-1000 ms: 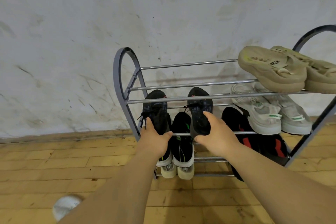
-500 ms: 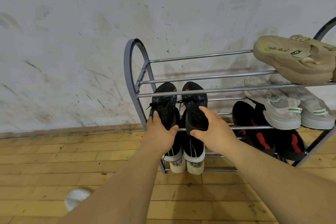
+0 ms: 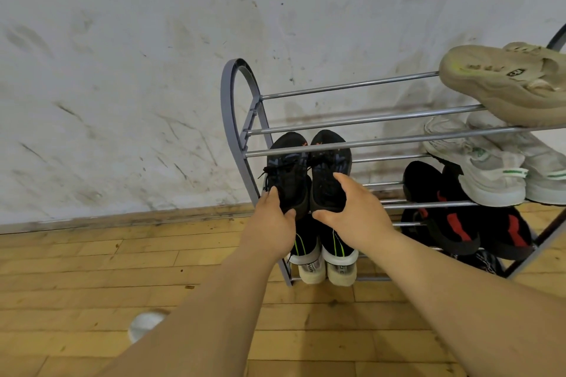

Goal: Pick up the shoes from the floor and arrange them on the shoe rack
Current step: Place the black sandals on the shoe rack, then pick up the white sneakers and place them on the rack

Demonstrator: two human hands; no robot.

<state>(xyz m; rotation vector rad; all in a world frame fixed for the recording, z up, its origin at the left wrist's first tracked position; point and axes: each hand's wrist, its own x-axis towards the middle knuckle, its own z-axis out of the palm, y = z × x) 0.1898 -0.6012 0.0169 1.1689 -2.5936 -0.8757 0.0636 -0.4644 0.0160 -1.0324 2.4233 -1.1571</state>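
Two black sneakers lie side by side on the middle tier at the left end of the grey metal shoe rack (image 3: 235,119). My left hand (image 3: 271,223) grips the heel of the left black sneaker (image 3: 286,171). My right hand (image 3: 358,211) grips the heel of the right black sneaker (image 3: 329,168). Both toes point toward the wall, under a top-tier bar.
Black shoes with white soles and green stripes (image 3: 324,254) sit on the bottom tier below my hands. Black-and-red shoes (image 3: 459,220), white sneakers (image 3: 487,171) and beige clogs (image 3: 502,82) fill the rack's right side. A white round object (image 3: 144,324) lies on the wooden floor.
The two black sneakers were apart; my right hand has brought its sneaker left against the other one, and both sit further in on the middle tier. The view shifted left.
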